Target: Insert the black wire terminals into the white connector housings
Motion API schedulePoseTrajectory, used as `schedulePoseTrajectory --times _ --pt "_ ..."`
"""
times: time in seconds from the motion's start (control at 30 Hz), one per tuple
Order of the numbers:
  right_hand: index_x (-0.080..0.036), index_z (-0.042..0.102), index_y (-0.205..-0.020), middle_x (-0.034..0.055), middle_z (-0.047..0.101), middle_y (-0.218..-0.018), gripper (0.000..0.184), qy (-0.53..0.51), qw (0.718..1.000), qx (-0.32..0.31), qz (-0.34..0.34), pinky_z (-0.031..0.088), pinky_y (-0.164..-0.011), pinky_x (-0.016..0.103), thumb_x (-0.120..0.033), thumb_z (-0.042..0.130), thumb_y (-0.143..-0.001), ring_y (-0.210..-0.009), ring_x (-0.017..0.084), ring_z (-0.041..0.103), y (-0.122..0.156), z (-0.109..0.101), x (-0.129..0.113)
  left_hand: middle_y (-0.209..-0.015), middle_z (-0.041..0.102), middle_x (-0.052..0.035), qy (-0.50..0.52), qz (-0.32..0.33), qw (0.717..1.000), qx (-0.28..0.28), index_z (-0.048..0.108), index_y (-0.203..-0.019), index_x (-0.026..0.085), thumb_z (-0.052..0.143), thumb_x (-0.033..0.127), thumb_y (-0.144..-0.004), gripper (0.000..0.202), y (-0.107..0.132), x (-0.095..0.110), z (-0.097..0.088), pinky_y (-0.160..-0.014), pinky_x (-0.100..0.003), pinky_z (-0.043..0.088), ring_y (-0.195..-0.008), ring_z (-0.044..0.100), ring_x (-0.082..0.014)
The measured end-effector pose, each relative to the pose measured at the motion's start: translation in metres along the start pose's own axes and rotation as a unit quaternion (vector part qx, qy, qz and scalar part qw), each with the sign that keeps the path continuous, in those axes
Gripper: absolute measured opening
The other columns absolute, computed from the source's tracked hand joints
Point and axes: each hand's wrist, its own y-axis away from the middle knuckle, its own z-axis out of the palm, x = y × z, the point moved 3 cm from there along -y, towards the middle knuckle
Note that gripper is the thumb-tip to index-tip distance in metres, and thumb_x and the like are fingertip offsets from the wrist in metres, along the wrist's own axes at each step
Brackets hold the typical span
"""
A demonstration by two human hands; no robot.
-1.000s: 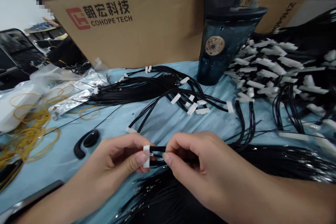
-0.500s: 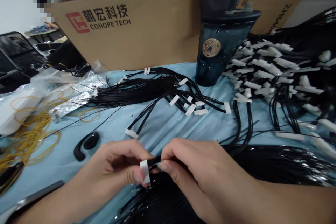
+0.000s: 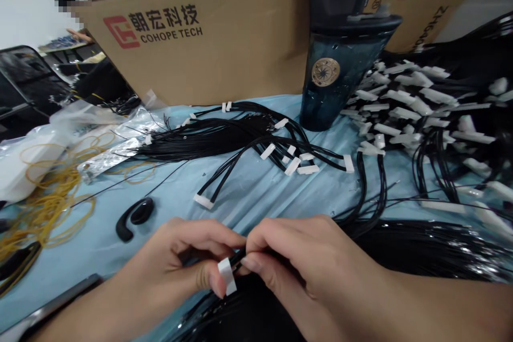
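A white plug connector with black wires running out of it is between my two hands. My left hand grips the connector, thumb against its near face and fingers behind. With thumb and forefinger, my right hand pinches the black wires just right of the connector. The wire ends inside the right-hand pinch are hidden. Below both hands lies a thick bundle of loose black wires with shiny tips.
Finished-looking black harnesses with white connectors lie ahead. A pile of white connectors is at right. A dark blue tumbler stands before a cardboard box. Yellow rubber bands and a black earpiece lie left.
The white connector has tilted and moved slightly down and to the right. My left forefinger has shifted right, closer to my right fingertips. My right hand keeps its pinch on the wires.
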Motion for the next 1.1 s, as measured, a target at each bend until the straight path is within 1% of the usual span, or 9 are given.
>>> schedulePoseTrajectory --times 0.1,0.17,0.23,0.37,0.47,0.6,0.8,0.97,1.1 --pt "-0.015 0.058 -0.078 -0.0015 0.061 -0.064 0.023 -0.005 1.000 0.006 -0.024 0.042 -0.048 0.019 -0.008 0.048 -0.097 -0.051 0.009 0.056 0.001 0.000 0.000 -0.068 0.083 0.0066 0.010 0.006 1.000 -0.015 0.089 -0.084 0.040 0.093 0.025 -0.075 0.018 0.000 -0.003 -0.001 -0.057 -0.021 0.053 -0.060 0.067 -0.0171" --pt "-0.016 0.057 -0.079 -0.0027 0.059 -0.063 0.021 -0.013 1.000 0.002 -0.021 0.041 -0.048 0.018 -0.008 0.049 -0.096 -0.051 0.008 0.054 0.001 -0.001 -0.001 -0.070 0.083 0.0070 0.002 0.001 1.000 -0.008 0.089 -0.083 0.039 0.091 0.023 -0.078 0.017 0.001 -0.003 -0.002 -0.060 -0.019 0.054 -0.063 0.068 -0.0161" --pt "-0.017 0.056 -0.079 -0.0041 0.058 -0.063 0.020 -0.024 1.000 -0.001 -0.005 0.039 -0.048 0.017 -0.009 0.051 -0.096 -0.050 0.007 0.052 0.001 -0.002 -0.001 -0.075 0.084 0.0070 -0.005 0.003 1.000 0.007 0.089 -0.084 0.038 0.087 0.023 -0.082 0.016 0.003 -0.002 -0.003 -0.064 -0.016 0.055 -0.068 0.071 -0.0146" --pt "-0.017 0.058 -0.079 -0.0056 0.056 -0.064 0.019 -0.031 0.998 0.000 0.051 0.036 -0.046 0.016 -0.008 0.051 -0.094 -0.052 0.006 0.050 -0.003 -0.004 0.000 -0.087 0.087 0.0075 -0.043 0.014 0.998 0.047 0.088 -0.095 0.038 0.078 0.026 -0.091 0.016 0.006 0.003 -0.003 -0.072 -0.012 0.056 -0.080 0.076 -0.0130" --pt "-0.018 0.055 -0.076 -0.0067 0.051 -0.061 0.019 -0.030 0.997 0.007 0.072 0.031 -0.042 0.016 -0.010 0.051 -0.093 -0.050 0.006 0.045 -0.004 -0.005 0.001 -0.091 0.086 0.0092 -0.082 0.018 0.995 0.047 0.086 -0.098 0.037 0.071 0.029 -0.098 0.017 0.007 0.004 -0.001 -0.076 -0.010 0.054 -0.085 0.076 -0.0117" --pt "-0.021 0.046 -0.070 -0.0088 0.046 -0.057 0.022 -0.021 0.996 0.030 0.081 0.030 -0.042 0.016 -0.010 0.051 -0.089 -0.047 0.005 0.040 -0.003 -0.007 0.002 -0.090 0.085 0.0093 -0.085 0.028 0.995 0.045 0.085 -0.099 0.037 0.069 0.033 -0.100 0.017 0.006 0.001 0.000 -0.075 -0.010 0.053 -0.084 0.075 -0.0114" --pt "-0.018 0.056 -0.073 -0.0067 0.054 -0.058 0.020 0.012 0.997 0.033 0.073 0.031 -0.040 0.016 -0.008 0.052 -0.089 -0.046 0.006 0.047 -0.001 -0.007 0.002 -0.088 0.087 0.0047 -0.085 0.033 0.993 0.075 0.087 -0.099 0.038 0.075 0.033 -0.095 0.014 0.005 -0.003 -0.004 -0.072 -0.013 0.057 -0.082 0.078 -0.0155" --pt "-0.017 0.058 -0.071 -0.0051 0.057 -0.058 0.021 0.030 0.997 0.031 0.065 0.034 -0.042 0.016 -0.008 0.054 -0.090 -0.046 0.006 0.050 -0.002 -0.003 0.002 -0.091 0.087 0.0071 -0.081 0.026 0.995 0.043 0.086 -0.102 0.040 0.072 0.033 -0.098 0.017 0.005 -0.003 -0.003 -0.074 -0.011 0.056 -0.084 0.078 -0.0133" --pt "-0.016 0.060 -0.072 -0.0042 0.059 -0.058 0.021 0.053 0.997 0.037 0.043 0.035 -0.042 0.017 -0.008 0.054 -0.091 -0.045 0.007 0.052 -0.003 -0.002 0.001 -0.095 0.087 0.0093 -0.102 0.030 0.992 0.060 0.086 -0.105 0.042 0.073 0.033 -0.097 0.017 0.005 -0.007 -0.006 -0.075 -0.010 0.053 -0.085 0.076 -0.0113"
